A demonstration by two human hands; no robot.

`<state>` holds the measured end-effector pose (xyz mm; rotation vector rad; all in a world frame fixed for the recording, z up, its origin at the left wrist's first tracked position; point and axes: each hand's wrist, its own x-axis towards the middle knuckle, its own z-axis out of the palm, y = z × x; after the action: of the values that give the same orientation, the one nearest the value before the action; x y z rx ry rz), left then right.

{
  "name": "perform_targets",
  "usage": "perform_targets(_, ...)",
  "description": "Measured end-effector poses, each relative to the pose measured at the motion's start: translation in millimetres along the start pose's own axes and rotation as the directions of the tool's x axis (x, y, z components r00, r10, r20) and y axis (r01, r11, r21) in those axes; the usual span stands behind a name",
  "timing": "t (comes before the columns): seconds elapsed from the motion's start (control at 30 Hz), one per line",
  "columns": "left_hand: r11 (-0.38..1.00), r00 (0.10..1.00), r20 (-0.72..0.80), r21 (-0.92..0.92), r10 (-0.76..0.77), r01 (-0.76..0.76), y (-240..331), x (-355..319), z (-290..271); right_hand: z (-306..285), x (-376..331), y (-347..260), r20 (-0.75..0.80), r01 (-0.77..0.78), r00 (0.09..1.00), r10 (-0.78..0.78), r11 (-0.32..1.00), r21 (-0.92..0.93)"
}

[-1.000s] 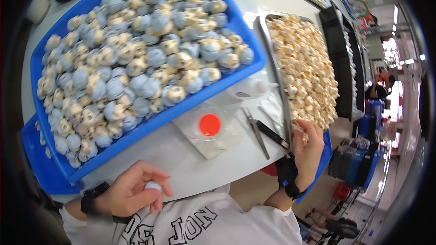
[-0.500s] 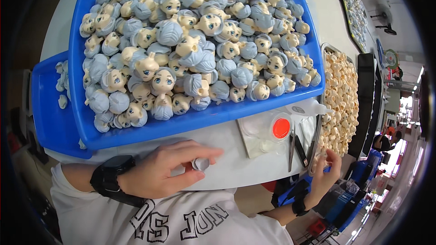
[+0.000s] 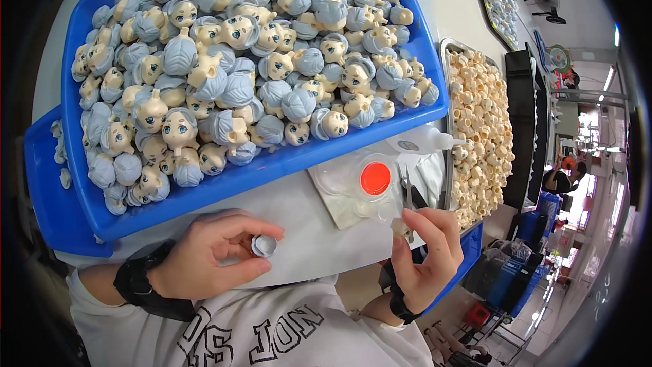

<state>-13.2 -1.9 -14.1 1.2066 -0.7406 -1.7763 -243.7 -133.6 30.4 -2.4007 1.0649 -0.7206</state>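
Observation:
My left hand (image 3: 210, 251) is closed around a small grey-blue hollow doll hair piece (image 3: 263, 246), its open side turned up. Between thumb and fingers of my right hand (image 3: 431, 251) is a small cream doll face part (image 3: 401, 227), held level with the table's front edge. Beyond my hands a big blue tray (image 3: 272, 170) is heaped with doll heads (image 3: 180, 129) with grey-blue hair and painted eyes. To the right, a metal tray (image 3: 445, 156) holds a pile of loose cream face parts (image 3: 479, 122).
A squeeze bottle (image 3: 421, 140), a container with a red-orange disc (image 3: 375, 179) and tweezers (image 3: 407, 187) lie between the trays. At far left sits a second blue tray (image 3: 47, 197) with grey-blue pieces. A black tray (image 3: 523, 122) stands beyond the metal one.
My right hand has come from the metal tray toward my left hand, now with a cream face part in its fingers. My left hand keeps the hair piece. The whole view has shifted.

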Motion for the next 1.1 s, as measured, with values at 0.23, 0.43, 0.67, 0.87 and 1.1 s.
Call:
perform_targets(0.23, 0.993, 0.999, -0.011, -0.108, 0.040, -0.041, 0.5, 0.7, 1.9, -2.5, 15.2, 0.9, 0.146, 0.131, 0.982, -0.116, 0.986, -0.098)
perform_targets(0.43, 0.976, 0.998, -0.028, -0.206, 0.061, -0.065, -3.5, 0.0, 2.2, 2.4, 13.4, 2.3, 0.104, 0.110, 0.989, -0.102, 0.991, -0.075)
perform_targets(0.67, 0.971, 0.997, 0.020, -0.232, 0.070, -0.063, -5.3, -0.5, 0.0, 4.6, 3.9, 5.5, 0.039, 0.082, 0.996, -0.080, 0.995, -0.052)
perform_targets(0.87, 0.979, 0.992, -0.015, -0.159, 0.128, -0.129, -1.2, 2.3, 2.1, 5.9, 0.0, 7.8, 0.007, 0.065, 0.998, -0.065, 0.997, -0.035)
perform_targets(1.1, 0.971, 0.999, -0.005, -0.236, 0.044, -0.044, 0.8, -2.3, 3.8, 3.9, -6.5, -4.1, -0.128, 0.100, 0.989, -0.071, 0.967, 0.236)
